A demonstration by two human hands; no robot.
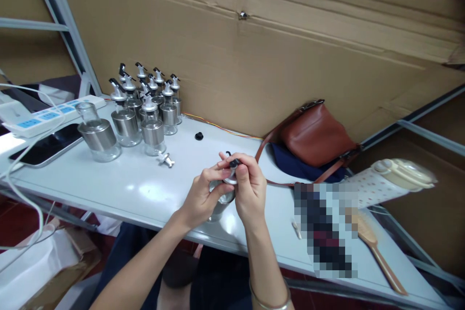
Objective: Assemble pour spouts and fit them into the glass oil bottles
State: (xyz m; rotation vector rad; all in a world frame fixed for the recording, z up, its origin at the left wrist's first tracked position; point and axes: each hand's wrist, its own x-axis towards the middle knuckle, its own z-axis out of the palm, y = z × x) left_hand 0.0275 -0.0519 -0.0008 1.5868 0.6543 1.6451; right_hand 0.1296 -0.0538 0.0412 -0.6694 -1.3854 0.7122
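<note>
My left hand is wrapped round a small glass bottle with a steel band, held just above the front of the white table. My right hand pinches the black-and-silver pourer cap on the bottle's neck. Both hands are closed and touch each other over the bottle. A loose silver pourer and a black round stopper lie on the table beyond my hands.
Several capped bottles and one uncapped bottle stand at the back left. A power strip and phone lie far left. A brown bag, a wooden brush and a dotted flask are to the right.
</note>
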